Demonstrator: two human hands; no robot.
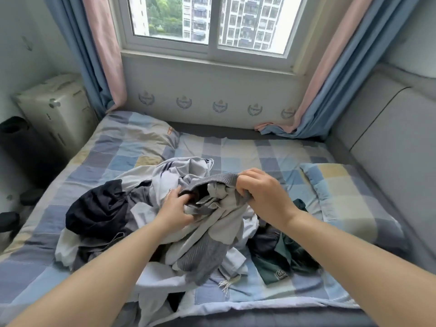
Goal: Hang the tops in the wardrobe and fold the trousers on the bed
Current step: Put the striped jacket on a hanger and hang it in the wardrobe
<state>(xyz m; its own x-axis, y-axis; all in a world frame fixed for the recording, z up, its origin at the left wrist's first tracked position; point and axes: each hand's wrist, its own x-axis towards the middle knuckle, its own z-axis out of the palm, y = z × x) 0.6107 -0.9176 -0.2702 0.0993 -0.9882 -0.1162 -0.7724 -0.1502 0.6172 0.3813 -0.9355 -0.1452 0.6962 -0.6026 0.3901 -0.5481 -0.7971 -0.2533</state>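
A heap of mixed clothes (146,208) lies in the middle of the bed (236,152), which has a checked blue, grey and yellow cover. On top is a grey garment (212,237) with a darker ribbed band. My right hand (262,192) grips that ribbed band and holds it raised above the heap. My left hand (175,208) clutches the same grey garment lower down, fingers buried in its folds. A black piece (99,208) lies at the heap's left, a dark green piece (280,260) at its right. No wardrobe is in view.
A checked pillow (342,192) lies on the bed's right side, another (141,135) at the far left. A pale suitcase (56,109) stands left of the bed. A grey padded headboard (389,142) lines the right. Behind are the window (212,22) and blue-pink curtains (99,55).
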